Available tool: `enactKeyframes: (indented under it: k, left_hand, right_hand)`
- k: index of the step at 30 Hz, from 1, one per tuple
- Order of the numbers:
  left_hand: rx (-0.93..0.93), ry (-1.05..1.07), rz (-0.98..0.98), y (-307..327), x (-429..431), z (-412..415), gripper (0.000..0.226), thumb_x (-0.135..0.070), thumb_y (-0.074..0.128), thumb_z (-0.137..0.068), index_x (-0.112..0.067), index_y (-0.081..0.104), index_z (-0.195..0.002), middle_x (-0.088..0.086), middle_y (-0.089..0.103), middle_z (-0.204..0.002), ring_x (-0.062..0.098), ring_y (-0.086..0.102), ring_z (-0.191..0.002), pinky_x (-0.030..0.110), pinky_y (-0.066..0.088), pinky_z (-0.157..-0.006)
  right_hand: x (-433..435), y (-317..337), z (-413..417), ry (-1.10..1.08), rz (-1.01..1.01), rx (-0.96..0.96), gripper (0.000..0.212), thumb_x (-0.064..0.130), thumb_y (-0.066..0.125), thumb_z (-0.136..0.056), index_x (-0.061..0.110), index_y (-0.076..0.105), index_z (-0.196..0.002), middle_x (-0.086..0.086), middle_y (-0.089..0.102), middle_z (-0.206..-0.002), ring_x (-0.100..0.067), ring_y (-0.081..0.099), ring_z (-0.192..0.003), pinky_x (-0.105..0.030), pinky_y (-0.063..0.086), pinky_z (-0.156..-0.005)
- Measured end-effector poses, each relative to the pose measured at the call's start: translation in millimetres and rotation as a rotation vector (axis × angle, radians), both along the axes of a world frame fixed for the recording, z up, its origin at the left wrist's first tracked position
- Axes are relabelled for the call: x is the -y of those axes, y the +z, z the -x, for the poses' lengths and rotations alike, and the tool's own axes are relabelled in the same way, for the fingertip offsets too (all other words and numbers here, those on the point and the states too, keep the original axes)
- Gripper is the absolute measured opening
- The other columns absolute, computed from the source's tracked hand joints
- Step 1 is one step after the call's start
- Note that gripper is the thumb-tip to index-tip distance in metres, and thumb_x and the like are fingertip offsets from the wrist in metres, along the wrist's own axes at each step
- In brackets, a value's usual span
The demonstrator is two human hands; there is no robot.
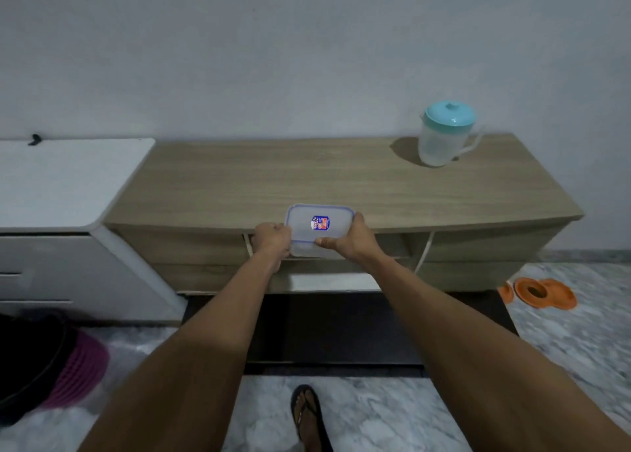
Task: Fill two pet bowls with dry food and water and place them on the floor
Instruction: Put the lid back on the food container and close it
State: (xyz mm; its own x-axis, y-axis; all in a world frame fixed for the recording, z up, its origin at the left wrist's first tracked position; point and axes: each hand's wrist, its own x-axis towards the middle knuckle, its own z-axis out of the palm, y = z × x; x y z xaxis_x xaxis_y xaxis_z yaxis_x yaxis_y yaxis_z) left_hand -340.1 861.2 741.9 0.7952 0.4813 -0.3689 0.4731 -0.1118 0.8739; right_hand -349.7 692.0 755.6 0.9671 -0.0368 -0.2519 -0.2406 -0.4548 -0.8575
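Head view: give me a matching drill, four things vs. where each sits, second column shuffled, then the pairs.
Things:
1. container
2. jug
3. orange bowls
4. sandal

Places:
A. on the floor, right of the wooden cabinet
B. at the cabinet's front edge, between the left hand and right hand
C. on a foot, bottom centre
D. on the cabinet top, far right, near the wall

Pairs: 1-B, 2-D, 3-A, 4-C
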Motion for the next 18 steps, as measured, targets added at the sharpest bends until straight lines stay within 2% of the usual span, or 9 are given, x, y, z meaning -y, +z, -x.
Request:
enactKeyframes:
  k: [2,4,6,8,10,12,14,18]
  left_hand:
    - [-0.028,0.01,0.016,-9.5,-2.5,22.9,0.017,-0.011,0.054,-0.091,-0.002,0.064,-0.081,0.012,0.053,-0.07,0.018,0.04,-0.043,0.013,0.028,-0.03]
    - [-0.055,0.005,0.032,-19.3,-6.8,41.0,0.019,-0.011,0.053,-0.092,-0.005,0.061,-0.076,0.014,0.056,-0.073,0.018,0.042,-0.045,0.015,0.031,-0.033]
    - [-0.084,0.008,0.045,-32.7,-13.2,52.8,0.018,-0.014,0.053,-0.094,-0.009,0.06,-0.078,0.014,0.061,-0.08,0.018,0.05,-0.053,0.022,0.042,-0.042]
    - [-0.129,0.008,0.05,-50.3,-20.4,58.4,0.012,-0.017,0.054,-0.095,-0.01,0.061,-0.088,0.013,0.066,-0.093,0.02,0.062,-0.07,0.028,0.053,-0.053]
    - [-0.162,0.019,0.057,-66.7,-26.2,60.6,0.014,-0.018,0.054,-0.095,-0.007,0.062,-0.097,0.013,0.066,-0.1,0.021,0.065,-0.079,0.03,0.055,-0.055]
    - [-0.192,0.036,0.052,-82.8,-31.1,58.8,0.017,-0.019,0.055,-0.096,-0.007,0.062,-0.106,0.012,0.066,-0.103,0.023,0.068,-0.089,0.035,0.061,-0.071]
    - [-0.204,0.051,0.058,-98.8,-35.4,53.2,0.018,-0.019,0.057,-0.096,-0.009,0.062,-0.11,0.012,0.065,-0.106,0.024,0.067,-0.095,0.038,0.06,-0.082]
    - [-0.214,0.016,0.064,-131.9,-45.8,29.8,0.005,-0.018,0.059,-0.095,-0.017,0.062,-0.098,0.01,0.065,-0.111,0.024,0.065,-0.101,0.043,0.057,-0.091]
  right_hand:
    - [-2.2,-10.5,19.9,-0.002,-0.012,-0.021,0.091,0.035,0.093,-0.059,0.01,0.041,-0.128,-0.008,0.06,-0.125,-0.025,0.059,-0.112,-0.04,0.052,-0.095]
    - [-5.7,-20.8,35.0,0.006,-0.01,-0.043,0.093,0.036,0.093,-0.058,0.011,0.041,-0.131,-0.006,0.06,-0.125,-0.024,0.059,-0.115,-0.039,0.051,-0.096]
    - [-9.9,-31.7,45.4,0.022,-0.006,-0.067,0.092,0.035,0.093,-0.059,0.011,0.041,-0.131,-0.006,0.059,-0.125,-0.023,0.058,-0.113,-0.036,0.051,-0.092]
    - [-14.4,-44.2,50.8,0.037,-0.025,-0.086,0.088,0.032,0.093,-0.061,0.012,0.042,-0.129,-0.005,0.06,-0.124,-0.019,0.057,-0.107,-0.031,0.049,-0.084]
    - [-20.4,-59.5,51.0,0.06,-0.035,-0.104,0.085,0.029,0.093,-0.062,0.013,0.042,-0.128,-0.003,0.059,-0.121,-0.017,0.056,-0.104,-0.028,0.046,-0.08]
    - [-27.3,-74.2,47.6,0.073,-0.026,-0.12,0.086,0.029,0.093,-0.062,0.013,0.041,-0.129,-0.002,0.059,-0.12,-0.019,0.058,-0.108,-0.028,0.048,-0.081]
    - [-33.3,-90.9,39.2,0.078,-0.013,-0.137,0.087,0.029,0.092,-0.062,0.014,0.042,-0.131,-0.003,0.059,-0.121,-0.018,0.057,-0.108,-0.029,0.049,-0.085]
    - [-44.0,-122.9,11.5,0.078,-0.028,-0.163,0.081,0.024,0.091,-0.066,0.014,0.044,-0.132,0.003,0.055,-0.112,-0.013,0.052,-0.1,-0.025,0.043,-0.082]
